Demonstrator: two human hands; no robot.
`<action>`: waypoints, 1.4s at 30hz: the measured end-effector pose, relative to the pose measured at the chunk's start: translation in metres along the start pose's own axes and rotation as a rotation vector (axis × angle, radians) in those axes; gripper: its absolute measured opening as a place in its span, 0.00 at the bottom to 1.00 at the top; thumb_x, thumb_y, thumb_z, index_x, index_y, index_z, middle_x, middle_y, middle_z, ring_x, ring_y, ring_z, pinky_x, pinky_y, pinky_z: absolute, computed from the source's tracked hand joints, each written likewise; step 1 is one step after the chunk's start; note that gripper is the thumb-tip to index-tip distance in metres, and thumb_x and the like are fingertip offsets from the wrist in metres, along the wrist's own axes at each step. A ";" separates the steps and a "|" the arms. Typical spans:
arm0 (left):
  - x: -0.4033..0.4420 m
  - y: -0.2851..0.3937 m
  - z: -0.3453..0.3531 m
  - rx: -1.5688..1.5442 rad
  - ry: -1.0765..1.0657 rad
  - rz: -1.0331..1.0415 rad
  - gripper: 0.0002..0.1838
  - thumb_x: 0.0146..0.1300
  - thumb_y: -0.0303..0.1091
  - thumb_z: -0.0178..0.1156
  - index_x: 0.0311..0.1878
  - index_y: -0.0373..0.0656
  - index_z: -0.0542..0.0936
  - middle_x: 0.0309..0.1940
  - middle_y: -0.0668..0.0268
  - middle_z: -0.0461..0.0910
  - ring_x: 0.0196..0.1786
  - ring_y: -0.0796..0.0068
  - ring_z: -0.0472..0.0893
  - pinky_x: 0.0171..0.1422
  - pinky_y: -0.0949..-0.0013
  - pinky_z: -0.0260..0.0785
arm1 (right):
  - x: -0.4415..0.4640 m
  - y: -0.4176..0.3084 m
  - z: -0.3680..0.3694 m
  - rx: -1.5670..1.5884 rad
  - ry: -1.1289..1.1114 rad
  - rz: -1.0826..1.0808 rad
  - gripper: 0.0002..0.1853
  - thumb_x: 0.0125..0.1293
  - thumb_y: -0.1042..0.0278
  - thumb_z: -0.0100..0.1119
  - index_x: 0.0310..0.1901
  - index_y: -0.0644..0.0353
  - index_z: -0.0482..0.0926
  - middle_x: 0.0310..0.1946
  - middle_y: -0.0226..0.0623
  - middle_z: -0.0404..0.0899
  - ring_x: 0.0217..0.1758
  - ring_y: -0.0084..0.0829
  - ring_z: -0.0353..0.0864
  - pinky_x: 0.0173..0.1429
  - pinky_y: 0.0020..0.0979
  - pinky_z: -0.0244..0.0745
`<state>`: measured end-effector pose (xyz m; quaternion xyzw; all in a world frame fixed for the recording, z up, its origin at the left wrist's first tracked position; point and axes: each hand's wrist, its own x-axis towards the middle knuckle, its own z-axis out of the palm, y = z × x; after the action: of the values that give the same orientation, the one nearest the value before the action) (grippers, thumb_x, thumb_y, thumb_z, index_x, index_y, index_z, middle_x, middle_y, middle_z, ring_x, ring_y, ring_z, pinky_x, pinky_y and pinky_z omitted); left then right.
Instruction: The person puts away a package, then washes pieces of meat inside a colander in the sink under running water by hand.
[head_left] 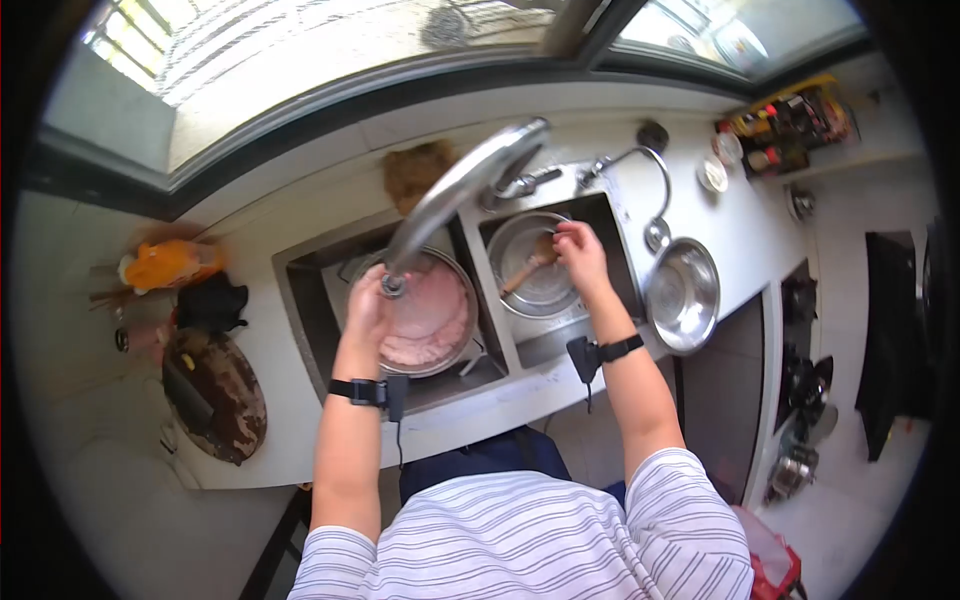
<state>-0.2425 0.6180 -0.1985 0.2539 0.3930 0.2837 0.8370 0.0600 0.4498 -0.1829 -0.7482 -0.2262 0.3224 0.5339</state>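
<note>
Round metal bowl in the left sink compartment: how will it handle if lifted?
Probably heavy for its size: the pink contents cover most of the bowl's width. Likely stiff, given the metallic, evenly round rim. Contents may shift if it tilts: the surface looks smooth in places, lumpy toward the near side.

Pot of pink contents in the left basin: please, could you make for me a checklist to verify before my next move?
1. Pot inside the left basin: ok.
2. Tap spout end over the pot, as this view shows it: ok.
3. Spout running or not: cannot tell.
4. Left hand grip: cannot tell; it is at the pot's rim, by the spout end.
5. Right hand grip on the wooden-handled tool: cannot tell; the fingers are near it.
6. Steel bowl outside the left basin: ok.
</note>
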 end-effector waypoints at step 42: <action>-0.223 0.079 -0.176 0.374 0.468 0.326 0.28 0.49 0.18 0.46 0.58 0.37 0.67 0.62 0.60 0.62 0.68 0.68 0.56 0.70 0.64 0.41 | -0.265 0.049 0.374 -0.667 -1.551 -1.335 0.41 0.57 0.45 0.48 0.67 0.60 0.49 0.69 0.40 0.47 0.73 0.35 0.43 0.74 0.41 0.33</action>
<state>-0.5237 0.5591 -0.1321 0.3906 0.5740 0.3873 0.6066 -0.3940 0.4972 -0.2480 -0.1727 -0.9424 0.2746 0.0819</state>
